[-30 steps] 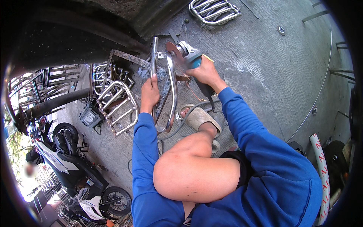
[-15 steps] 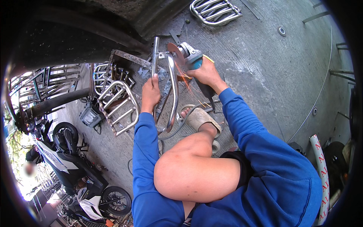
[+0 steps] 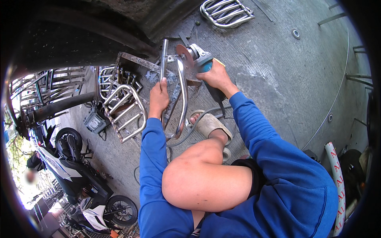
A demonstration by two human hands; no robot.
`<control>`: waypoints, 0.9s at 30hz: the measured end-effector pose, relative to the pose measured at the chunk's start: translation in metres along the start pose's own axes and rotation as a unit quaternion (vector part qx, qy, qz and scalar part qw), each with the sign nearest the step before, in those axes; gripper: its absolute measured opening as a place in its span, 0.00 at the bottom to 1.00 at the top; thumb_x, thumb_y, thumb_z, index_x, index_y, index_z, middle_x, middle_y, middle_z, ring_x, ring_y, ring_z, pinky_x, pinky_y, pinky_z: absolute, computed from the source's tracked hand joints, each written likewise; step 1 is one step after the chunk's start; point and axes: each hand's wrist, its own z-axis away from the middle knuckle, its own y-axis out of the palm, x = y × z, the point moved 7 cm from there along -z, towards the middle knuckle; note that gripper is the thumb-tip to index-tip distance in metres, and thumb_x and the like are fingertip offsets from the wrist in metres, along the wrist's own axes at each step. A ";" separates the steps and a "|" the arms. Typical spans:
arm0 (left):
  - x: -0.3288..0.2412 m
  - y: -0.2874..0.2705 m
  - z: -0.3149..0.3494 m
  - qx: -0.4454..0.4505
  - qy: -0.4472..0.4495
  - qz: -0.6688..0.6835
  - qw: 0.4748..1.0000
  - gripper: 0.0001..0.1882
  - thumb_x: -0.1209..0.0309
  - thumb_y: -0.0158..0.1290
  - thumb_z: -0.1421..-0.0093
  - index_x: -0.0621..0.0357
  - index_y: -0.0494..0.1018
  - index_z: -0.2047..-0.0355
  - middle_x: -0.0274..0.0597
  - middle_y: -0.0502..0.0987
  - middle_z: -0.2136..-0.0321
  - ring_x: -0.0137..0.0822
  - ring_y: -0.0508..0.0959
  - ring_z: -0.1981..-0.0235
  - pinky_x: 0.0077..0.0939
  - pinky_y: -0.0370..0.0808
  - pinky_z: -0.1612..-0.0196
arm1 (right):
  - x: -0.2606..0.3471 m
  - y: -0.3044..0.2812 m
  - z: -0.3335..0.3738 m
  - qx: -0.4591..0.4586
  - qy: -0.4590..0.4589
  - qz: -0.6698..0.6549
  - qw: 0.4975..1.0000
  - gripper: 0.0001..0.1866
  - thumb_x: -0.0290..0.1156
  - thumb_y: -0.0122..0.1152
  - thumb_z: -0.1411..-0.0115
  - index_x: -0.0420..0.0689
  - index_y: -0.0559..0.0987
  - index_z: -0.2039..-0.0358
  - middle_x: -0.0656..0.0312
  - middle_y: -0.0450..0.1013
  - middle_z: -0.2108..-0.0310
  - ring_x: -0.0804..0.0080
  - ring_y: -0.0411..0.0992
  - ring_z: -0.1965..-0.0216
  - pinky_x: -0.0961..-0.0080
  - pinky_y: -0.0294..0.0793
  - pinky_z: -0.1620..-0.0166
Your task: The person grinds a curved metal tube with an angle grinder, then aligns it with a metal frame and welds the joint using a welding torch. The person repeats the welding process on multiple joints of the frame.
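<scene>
My right hand [image 3: 217, 76] is wrapped round the body of an angle grinder [image 3: 205, 64] with a teal housing. Its reddish-brown disc [image 3: 185, 54] is at the upper end of a bent, shiny metal tube frame [image 3: 183, 91]; whether disc and metal touch, I cannot tell. My left hand [image 3: 159, 98] grips the frame's straight left tube, thumb pointing up along it. Under the frame lies a rusty metal stand [image 3: 145, 62]. The grinder's cord [image 3: 198, 120] runs down past my sandalled foot [image 3: 210, 125].
Finished-looking tube racks [image 3: 126, 113] lie to the left, and another stack of racks [image 3: 227, 12] is at the far top. Two motorcycles [image 3: 71, 162] are parked at lower left. A wrapped white pole [image 3: 336, 182] stands at right, and a thin cable [image 3: 335, 95] crosses the concrete floor.
Orange sparks sprayed down from the disc half a second ago; now none show. Both hands and the tube frame have stayed almost in place.
</scene>
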 end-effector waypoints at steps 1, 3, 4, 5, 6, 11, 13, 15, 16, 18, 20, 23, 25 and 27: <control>0.000 0.000 0.000 0.000 -0.003 0.002 1.000 0.33 0.48 0.41 0.21 0.69 0.74 0.66 0.71 0.78 0.68 0.75 0.77 0.61 0.61 0.72 0.57 | 0.001 0.000 0.000 -0.003 -0.001 0.001 1.000 0.41 0.44 0.78 0.56 0.35 0.78 0.43 0.40 0.81 0.48 0.43 0.80 0.45 0.59 0.77 0.40; -0.002 -0.001 0.001 -0.009 0.009 -0.003 1.000 0.32 0.48 0.41 0.21 0.69 0.74 0.65 0.71 0.78 0.68 0.75 0.77 0.61 0.61 0.72 0.57 | 0.001 -0.001 -0.001 -0.012 -0.003 0.005 1.000 0.41 0.44 0.78 0.56 0.35 0.78 0.43 0.40 0.81 0.47 0.43 0.80 0.46 0.59 0.77 0.40; -0.002 -0.001 0.001 -0.014 0.014 -0.008 1.000 0.32 0.48 0.41 0.21 0.69 0.74 0.65 0.71 0.78 0.68 0.75 0.77 0.60 0.61 0.72 0.57 | 0.001 0.000 -0.001 -0.011 0.003 0.006 1.000 0.41 0.44 0.78 0.56 0.35 0.78 0.43 0.40 0.81 0.47 0.43 0.80 0.45 0.59 0.77 0.40; -0.002 -0.001 0.001 -0.013 0.012 -0.009 1.000 0.32 0.48 0.41 0.21 0.69 0.74 0.65 0.71 0.79 0.67 0.75 0.77 0.60 0.61 0.72 0.57 | 0.000 0.000 -0.001 -0.010 0.009 0.006 1.000 0.41 0.44 0.78 0.56 0.35 0.78 0.43 0.40 0.81 0.47 0.44 0.80 0.45 0.59 0.77 0.40; -0.002 -0.002 0.001 -0.012 0.011 -0.010 1.000 0.32 0.48 0.41 0.21 0.69 0.75 0.64 0.71 0.79 0.67 0.75 0.77 0.60 0.60 0.72 0.57 | -0.001 0.000 -0.001 -0.010 0.013 0.006 1.000 0.41 0.44 0.78 0.56 0.35 0.78 0.43 0.40 0.81 0.47 0.44 0.80 0.45 0.59 0.77 0.40; -0.002 -0.003 -0.001 -0.005 0.012 -0.016 1.000 0.32 0.48 0.41 0.21 0.69 0.75 0.63 0.70 0.79 0.66 0.74 0.78 0.59 0.59 0.73 0.56 | -0.002 0.000 -0.001 -0.012 0.006 0.007 1.000 0.41 0.45 0.78 0.55 0.35 0.78 0.43 0.39 0.80 0.47 0.44 0.80 0.45 0.59 0.77 0.39; -0.002 -0.003 -0.001 0.001 0.004 -0.020 1.000 0.32 0.47 0.41 0.21 0.69 0.75 0.62 0.70 0.79 0.66 0.74 0.78 0.59 0.59 0.73 0.56 | -0.002 0.001 0.000 -0.012 0.002 0.004 1.000 0.41 0.45 0.78 0.55 0.35 0.78 0.43 0.39 0.80 0.48 0.44 0.80 0.45 0.59 0.77 0.39; -0.003 -0.004 -0.001 -0.002 0.006 -0.018 1.000 0.32 0.47 0.41 0.21 0.69 0.75 0.62 0.71 0.79 0.66 0.75 0.78 0.59 0.59 0.73 0.56 | -0.003 0.002 0.002 -0.014 -0.003 -0.007 1.000 0.40 0.45 0.78 0.54 0.35 0.79 0.44 0.40 0.81 0.48 0.44 0.80 0.45 0.59 0.77 0.39; -0.003 -0.004 0.000 -0.002 0.007 -0.019 1.000 0.32 0.47 0.41 0.21 0.69 0.75 0.62 0.71 0.79 0.66 0.75 0.78 0.59 0.59 0.73 0.56 | -0.002 0.002 0.002 -0.017 -0.010 -0.010 1.000 0.39 0.45 0.78 0.54 0.35 0.79 0.44 0.40 0.81 0.48 0.45 0.80 0.46 0.59 0.77 0.39; -0.003 -0.003 0.000 0.001 0.006 -0.019 1.000 0.32 0.47 0.41 0.21 0.69 0.75 0.62 0.71 0.79 0.66 0.75 0.77 0.59 0.59 0.73 0.56 | -0.003 0.003 0.004 -0.022 -0.007 -0.009 1.000 0.38 0.45 0.78 0.54 0.36 0.80 0.45 0.41 0.81 0.49 0.45 0.81 0.46 0.59 0.77 0.39; -0.004 -0.004 0.000 -0.005 0.014 -0.019 1.000 0.33 0.46 0.40 0.21 0.70 0.75 0.63 0.72 0.78 0.67 0.76 0.76 0.60 0.59 0.72 0.57 | -0.003 0.004 0.006 -0.017 -0.002 -0.014 1.000 0.37 0.44 0.78 0.54 0.36 0.80 0.46 0.42 0.82 0.49 0.45 0.81 0.46 0.59 0.77 0.40; -0.005 -0.004 0.000 -0.015 0.030 -0.016 0.999 0.35 0.46 0.38 0.20 0.71 0.73 0.65 0.72 0.76 0.69 0.76 0.75 0.62 0.58 0.71 0.58 | -0.002 0.003 0.008 -0.010 0.000 -0.018 1.000 0.37 0.44 0.78 0.54 0.36 0.80 0.46 0.42 0.82 0.49 0.45 0.81 0.46 0.59 0.77 0.40; -0.004 -0.004 -0.001 -0.014 0.030 -0.020 0.999 0.35 0.46 0.38 0.20 0.71 0.73 0.65 0.72 0.77 0.69 0.76 0.75 0.62 0.58 0.71 0.58 | -0.001 0.002 0.008 -0.009 -0.007 -0.019 1.000 0.37 0.44 0.78 0.54 0.37 0.80 0.46 0.43 0.82 0.49 0.45 0.81 0.46 0.59 0.77 0.40; -0.002 -0.003 -0.001 -0.007 0.022 -0.014 1.000 0.33 0.47 0.40 0.21 0.70 0.74 0.63 0.72 0.78 0.68 0.76 0.76 0.61 0.59 0.72 0.57 | 0.000 0.001 0.007 -0.013 -0.015 -0.015 1.000 0.37 0.44 0.79 0.54 0.37 0.80 0.46 0.43 0.82 0.49 0.46 0.81 0.46 0.60 0.77 0.40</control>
